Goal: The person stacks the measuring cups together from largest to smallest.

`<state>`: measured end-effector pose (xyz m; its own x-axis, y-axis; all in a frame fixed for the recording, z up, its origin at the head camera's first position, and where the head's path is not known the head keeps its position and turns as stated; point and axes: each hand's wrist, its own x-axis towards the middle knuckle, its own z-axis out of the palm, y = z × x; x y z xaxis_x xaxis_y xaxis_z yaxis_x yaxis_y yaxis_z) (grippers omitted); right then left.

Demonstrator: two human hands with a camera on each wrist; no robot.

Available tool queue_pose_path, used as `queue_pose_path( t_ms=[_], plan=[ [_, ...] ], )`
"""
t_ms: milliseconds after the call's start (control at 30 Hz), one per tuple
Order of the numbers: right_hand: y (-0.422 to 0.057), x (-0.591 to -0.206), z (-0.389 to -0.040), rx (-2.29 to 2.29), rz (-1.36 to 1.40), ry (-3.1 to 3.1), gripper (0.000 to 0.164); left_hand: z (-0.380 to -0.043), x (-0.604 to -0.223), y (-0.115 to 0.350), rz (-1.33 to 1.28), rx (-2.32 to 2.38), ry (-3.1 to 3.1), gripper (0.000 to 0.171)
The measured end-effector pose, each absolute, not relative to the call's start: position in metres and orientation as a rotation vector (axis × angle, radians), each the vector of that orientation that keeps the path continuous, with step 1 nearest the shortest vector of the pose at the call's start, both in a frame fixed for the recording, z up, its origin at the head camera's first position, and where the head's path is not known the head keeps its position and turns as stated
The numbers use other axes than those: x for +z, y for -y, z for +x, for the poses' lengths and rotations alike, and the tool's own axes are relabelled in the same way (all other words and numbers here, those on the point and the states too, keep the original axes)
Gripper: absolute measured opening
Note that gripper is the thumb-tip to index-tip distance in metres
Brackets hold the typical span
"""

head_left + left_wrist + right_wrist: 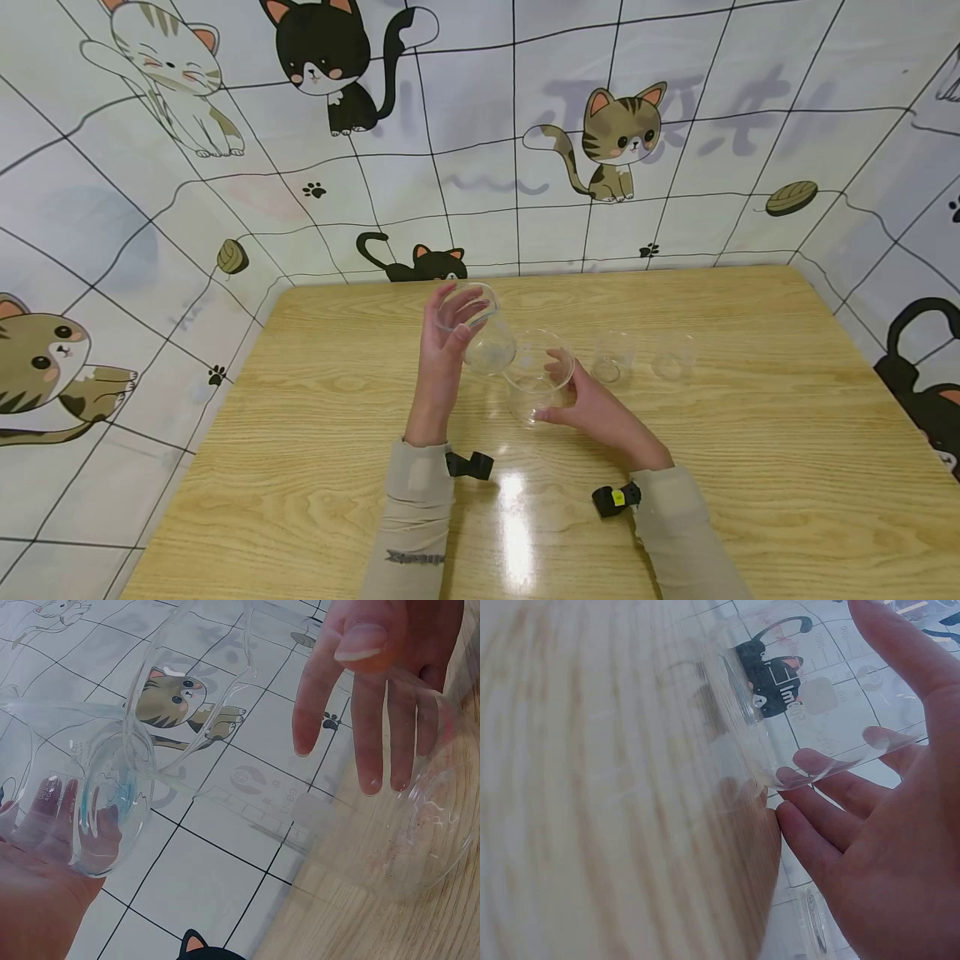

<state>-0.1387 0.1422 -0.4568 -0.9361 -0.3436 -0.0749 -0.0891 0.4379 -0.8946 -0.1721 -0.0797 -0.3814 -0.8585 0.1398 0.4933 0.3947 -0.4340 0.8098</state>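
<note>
Beaker [534, 382] mouth-up, axis upright; glass vessel [489, 348] tilted.

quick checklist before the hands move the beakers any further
1. Left hand grips the left beaker: ok
2. Right hand holds the right beaker: ok
3. Small glasses stand apart from each other: ok
4. Beakers clear of each other: cannot tell, they overlap in the head view
5. Contents of the beakers: cannot tell, the glass is too clear
</note>
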Motion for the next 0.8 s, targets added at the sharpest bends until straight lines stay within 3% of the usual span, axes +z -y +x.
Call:
queue_pose_path(
  t_ms=[800],
  plan=[
    [-0.1419, -0.4563, -0.1393, -1.503, -0.377, -2.443, 0.09, -0.1741, -0.3836, 0.0802, -0.756, -2.408, 1.568, 0.078]
  ],
)
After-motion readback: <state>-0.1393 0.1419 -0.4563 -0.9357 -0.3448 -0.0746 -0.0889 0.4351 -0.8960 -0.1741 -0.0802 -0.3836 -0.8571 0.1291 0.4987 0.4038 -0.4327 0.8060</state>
